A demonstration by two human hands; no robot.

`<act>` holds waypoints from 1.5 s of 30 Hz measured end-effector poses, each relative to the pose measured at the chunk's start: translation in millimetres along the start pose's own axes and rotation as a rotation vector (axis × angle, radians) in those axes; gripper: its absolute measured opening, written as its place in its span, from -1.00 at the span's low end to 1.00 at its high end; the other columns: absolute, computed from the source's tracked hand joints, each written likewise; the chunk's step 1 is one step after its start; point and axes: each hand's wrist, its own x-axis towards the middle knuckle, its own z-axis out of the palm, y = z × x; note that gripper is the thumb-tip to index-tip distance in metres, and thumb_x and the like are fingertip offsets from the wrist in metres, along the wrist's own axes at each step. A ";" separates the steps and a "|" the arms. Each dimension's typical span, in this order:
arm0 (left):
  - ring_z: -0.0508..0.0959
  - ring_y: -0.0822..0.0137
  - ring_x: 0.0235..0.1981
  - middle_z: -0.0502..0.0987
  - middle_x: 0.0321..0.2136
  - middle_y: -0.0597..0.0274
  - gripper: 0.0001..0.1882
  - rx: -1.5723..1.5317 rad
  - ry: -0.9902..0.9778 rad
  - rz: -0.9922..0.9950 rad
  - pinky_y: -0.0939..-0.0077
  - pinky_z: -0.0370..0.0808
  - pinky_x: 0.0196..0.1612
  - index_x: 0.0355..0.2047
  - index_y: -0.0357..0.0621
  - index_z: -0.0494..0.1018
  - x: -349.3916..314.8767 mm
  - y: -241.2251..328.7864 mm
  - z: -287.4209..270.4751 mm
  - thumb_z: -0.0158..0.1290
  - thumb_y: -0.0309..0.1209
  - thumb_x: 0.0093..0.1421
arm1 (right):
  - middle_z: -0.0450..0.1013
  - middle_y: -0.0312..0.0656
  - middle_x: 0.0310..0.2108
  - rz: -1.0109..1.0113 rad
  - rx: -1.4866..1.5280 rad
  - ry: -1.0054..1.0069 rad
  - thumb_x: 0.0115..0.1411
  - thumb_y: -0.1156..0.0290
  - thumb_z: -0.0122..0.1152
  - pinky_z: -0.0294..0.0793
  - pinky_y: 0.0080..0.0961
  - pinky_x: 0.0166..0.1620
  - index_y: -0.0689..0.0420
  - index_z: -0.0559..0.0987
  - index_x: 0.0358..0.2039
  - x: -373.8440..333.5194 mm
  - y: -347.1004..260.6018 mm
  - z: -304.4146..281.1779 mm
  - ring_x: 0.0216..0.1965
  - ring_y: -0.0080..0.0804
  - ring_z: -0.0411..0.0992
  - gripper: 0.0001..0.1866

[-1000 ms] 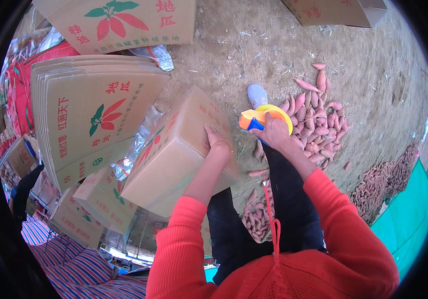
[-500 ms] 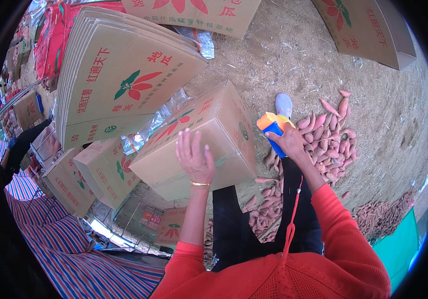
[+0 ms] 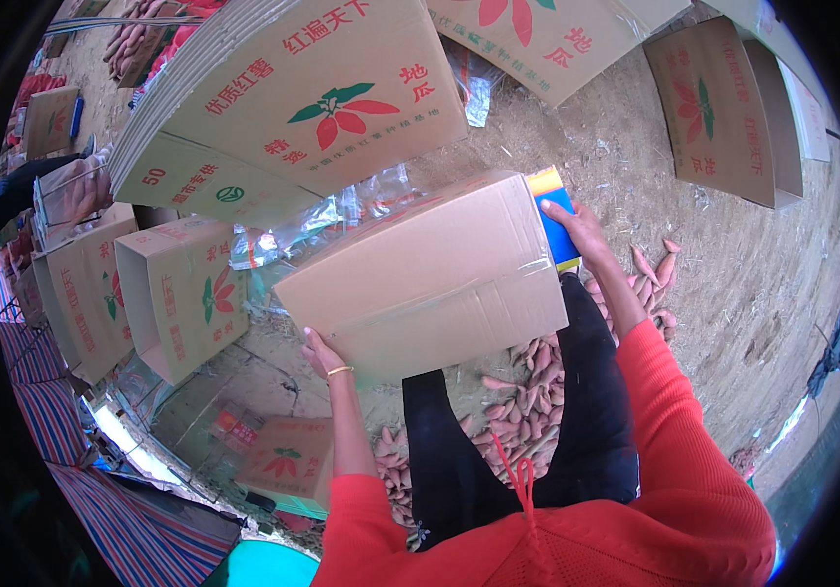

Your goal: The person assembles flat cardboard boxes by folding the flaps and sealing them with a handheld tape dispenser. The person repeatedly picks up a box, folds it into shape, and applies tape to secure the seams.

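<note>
A brown cardboard box (image 3: pixel 430 293) is in front of my legs, tilted, with a plain face toward me and strips of clear tape along its right end. My left hand (image 3: pixel 325 356) grips its lower left corner, the fingers partly hidden behind the edge. In my right hand (image 3: pixel 584 235) is a blue and yellow tape dispenser (image 3: pixel 558 227), held against the box's right end. The box partly covers the dispenser's far side.
A stack of flattened cartons (image 3: pixel 341 108) leans beyond the box, near crumpled clear plastic (image 3: pixel 278 240). Open cartons stand at the left (image 3: pixel 190 293) and far right (image 3: pixel 723 117). Loose sweet potatoes (image 3: pixel 527 411) lie around my legs.
My left hand has gone from the box's upper face to its lower left corner. My right hand has brought the tape dispenser up to the right end. The box has turned.
</note>
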 end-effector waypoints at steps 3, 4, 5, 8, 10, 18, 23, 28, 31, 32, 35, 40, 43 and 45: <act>0.49 0.19 -0.27 0.42 -0.25 -0.07 -0.44 -0.194 -0.059 -0.085 0.33 0.46 -0.21 -0.22 -0.31 0.25 -40.4 -17.6 -4.7 -0.12 0.06 0.22 | 0.52 -0.09 -0.38 -0.133 -0.175 -0.035 -0.04 -0.16 0.25 0.50 -0.49 -0.29 0.28 0.51 -0.22 17.0 -51.2 -7.1 -0.43 -0.42 0.51 -0.32; 0.48 0.20 -0.29 0.41 -0.27 -0.05 -0.46 -0.184 -0.051 -0.106 0.34 0.46 -0.22 -0.24 -0.30 0.23 -53.7 -29.3 -2.9 -0.10 0.04 0.22 | 0.52 -0.08 -0.38 -0.189 -0.238 -0.032 -0.05 -0.17 0.25 0.50 -0.48 -0.29 0.28 0.50 -0.20 25.1 -65.6 -7.4 -0.42 -0.40 0.52 -0.30; 0.47 0.21 -0.30 0.41 -0.29 -0.03 -0.47 -0.174 -0.035 -0.126 0.36 0.46 -0.23 -0.26 -0.29 0.20 -65.6 -44.2 -2.7 -0.09 0.03 0.23 | 0.52 -0.07 -0.38 -0.244 -0.300 -0.037 -0.05 -0.18 0.25 0.50 -0.48 -0.28 0.29 0.49 -0.19 30.5 -81.2 -3.3 -0.41 -0.39 0.52 -0.28; 0.46 0.19 -0.28 0.40 -0.29 -0.01 -0.52 -0.059 -0.065 -0.119 0.36 0.44 -0.20 -0.19 -0.31 0.21 -97.4 -90.5 -4.3 -0.05 -0.06 0.24 | 0.51 0.02 -0.40 -0.400 -0.597 0.064 -0.09 -0.17 0.26 0.50 -0.37 -0.25 0.31 0.48 -0.24 28.4 -114.2 6.5 -0.37 -0.26 0.52 -0.28; 0.45 0.18 -0.24 0.41 -0.27 0.00 -0.55 -0.120 -0.114 -0.033 0.34 0.41 -0.14 -0.12 -0.33 0.21 -106.9 -118.0 -20.6 -0.01 -0.17 0.22 | 0.49 0.08 -0.43 -0.531 -0.775 0.165 -0.10 -0.18 0.27 0.48 -0.30 -0.24 0.31 0.47 -0.28 18.9 -124.3 9.5 -0.38 -0.13 0.52 -0.28; 0.40 0.21 -0.02 0.40 -0.05 0.05 -0.53 -0.189 -0.541 0.575 0.32 0.30 0.03 0.05 -0.27 0.27 -144.5 65.6 -2.9 0.05 -0.33 0.16 | 0.46 0.05 -0.49 -0.603 -0.647 0.080 -0.13 -0.07 0.38 0.44 -0.28 -0.29 0.25 0.37 -0.16 -108.8 -100.9 3.3 -0.40 -0.02 0.49 -0.28; 0.41 0.27 -0.02 0.42 -0.01 0.09 -0.44 -0.305 -1.002 0.706 0.36 0.32 0.02 0.10 -0.21 0.28 -177.6 154.7 56.8 0.13 -0.28 0.13 | 0.46 -0.09 -0.42 -0.431 -0.760 -0.111 -0.18 0.01 0.44 0.41 -0.41 -0.29 0.26 0.43 -0.14 -156.4 -92.8 9.1 -0.38 -0.32 0.47 -0.29; 0.49 0.46 -0.20 0.55 -0.23 0.18 -0.68 -0.196 -1.451 0.399 0.56 0.42 -0.11 -0.10 -0.28 0.46 -184.1 169.6 71.7 0.09 -0.38 0.17 | 0.47 0.08 -0.44 -0.466 -0.628 -0.182 -0.17 -0.08 0.40 0.44 -0.31 -0.24 0.32 0.39 -0.08 -169.6 -80.6 16.5 -0.33 -0.04 0.51 -0.19; 0.51 0.52 -0.29 0.57 -0.34 0.22 -0.80 -0.207 -1.496 0.275 0.63 0.44 -0.16 -0.22 -0.30 0.52 -177.1 158.1 77.4 0.08 -0.47 0.17 | 0.47 0.10 -0.42 -0.461 -0.701 -0.191 -0.15 -0.08 0.39 0.45 -0.29 -0.25 0.33 0.39 -0.11 -171.8 -77.6 19.8 -0.33 -0.03 0.51 -0.21; 0.51 0.52 -0.33 0.57 -0.38 0.23 -0.84 -0.224 -1.489 0.248 0.64 0.45 -0.18 -0.26 -0.31 0.54 -175.4 156.9 78.0 0.08 -0.50 0.16 | 0.48 0.10 -0.43 -0.471 -0.697 -0.204 -0.14 -0.08 0.38 0.46 -0.28 -0.27 0.35 0.40 -0.16 -173.3 -80.0 21.5 -0.35 -0.04 0.52 -0.24; 0.52 0.53 -0.42 0.57 -0.50 0.28 -0.90 -0.063 -1.277 0.491 0.65 0.46 -0.27 -0.38 -0.31 0.57 -174.9 166.1 77.2 0.11 -0.51 0.13 | 0.47 0.11 -0.45 -0.291 -0.716 -0.230 -0.12 -0.06 0.37 0.46 -0.28 -0.29 0.35 0.42 -0.22 -178.1 -94.2 30.4 -0.38 -0.07 0.52 -0.29; 0.43 0.58 -0.55 0.54 -0.59 0.33 -0.89 -0.091 -1.078 0.423 0.69 0.37 -0.46 -0.47 -0.30 0.58 -135.7 140.0 99.5 0.16 -0.48 0.08 | 0.48 0.00 -0.44 -0.102 -0.623 -0.379 -0.11 -0.11 0.33 0.44 -0.35 -0.27 0.34 0.46 -0.24 -177.3 -69.7 14.1 -0.37 -0.21 0.49 -0.29; 0.36 0.60 -0.59 0.51 -0.61 0.35 -0.88 -0.209 -0.940 0.424 0.70 0.28 -0.52 -0.47 -0.30 0.59 -77.2 159.8 117.4 0.17 -0.47 0.05 | 0.48 -0.02 -0.44 -0.027 -0.705 -0.393 -0.13 -0.14 0.32 0.44 -0.33 -0.26 0.31 0.46 -0.23 -199.9 -69.6 -6.9 -0.36 -0.20 0.49 -0.28; 0.35 0.59 -0.59 0.50 -0.62 0.36 -0.89 -0.147 -0.818 0.484 0.70 0.28 -0.51 -0.47 -0.28 0.59 -26.9 178.1 135.9 0.17 -0.47 0.04 | 0.43 -0.14 -0.46 0.071 -0.781 -0.386 -0.16 -0.04 0.40 0.38 -0.40 -0.28 0.28 0.49 -0.28 -211.4 -58.5 -19.4 -0.38 -0.35 0.41 -0.36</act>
